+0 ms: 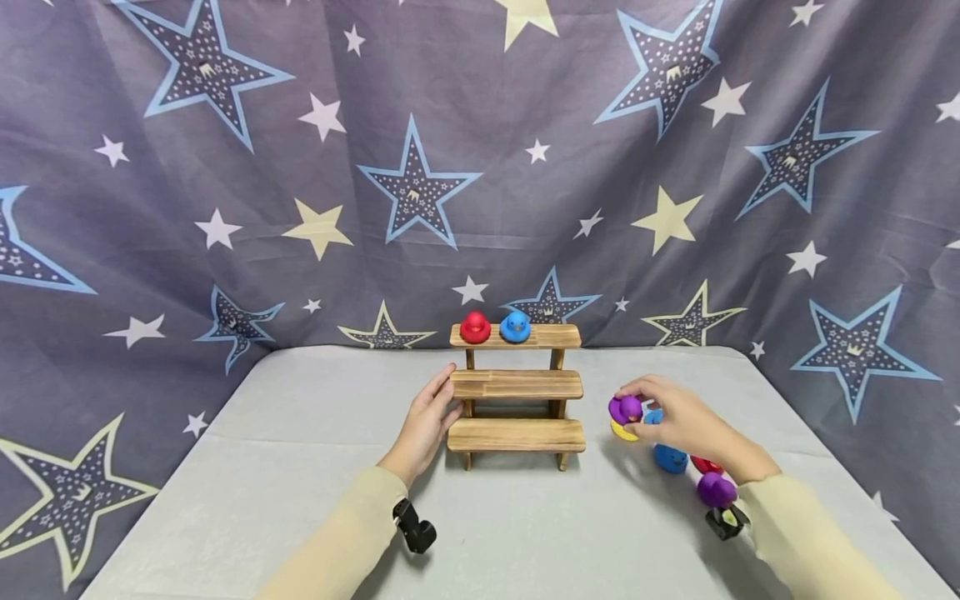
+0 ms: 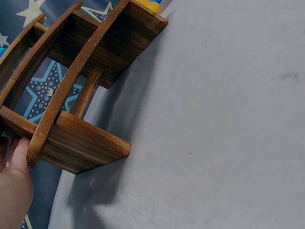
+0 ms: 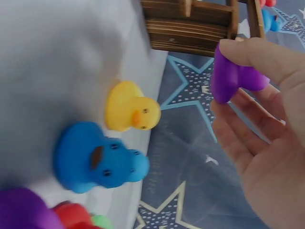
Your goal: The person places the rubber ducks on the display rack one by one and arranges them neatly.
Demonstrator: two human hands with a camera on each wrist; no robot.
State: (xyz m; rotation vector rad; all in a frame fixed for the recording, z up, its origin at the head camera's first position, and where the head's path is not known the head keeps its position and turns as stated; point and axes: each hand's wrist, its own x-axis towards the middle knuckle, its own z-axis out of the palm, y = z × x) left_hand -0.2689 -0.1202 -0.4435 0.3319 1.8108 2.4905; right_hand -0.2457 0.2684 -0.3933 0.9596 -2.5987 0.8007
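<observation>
My right hand point(image 1: 667, 412) pinches a purple rubber duck point(image 1: 627, 408) between thumb and fingers, held above the tabletop to the right of a three-step wooden stand point(image 1: 517, 383). In the right wrist view the same duck point(image 3: 228, 76) is off the table, with a yellow duck point(image 3: 125, 105) and a blue duck point(image 3: 83, 155) standing below it. My left hand point(image 1: 423, 425) touches the left end of the stand near its middle step, its fingers fairly straight. On the top step sit a red duck point(image 1: 475, 328) and a blue duck point(image 1: 515, 327), side by side.
More ducks stand on the right of the white table point(image 1: 525, 533), partly hidden by my right arm: another purple duck point(image 1: 716, 490), a red duck point(image 1: 707, 465) and blue ones. Behind the table hangs a grey star-patterned cloth point(image 1: 525, 208).
</observation>
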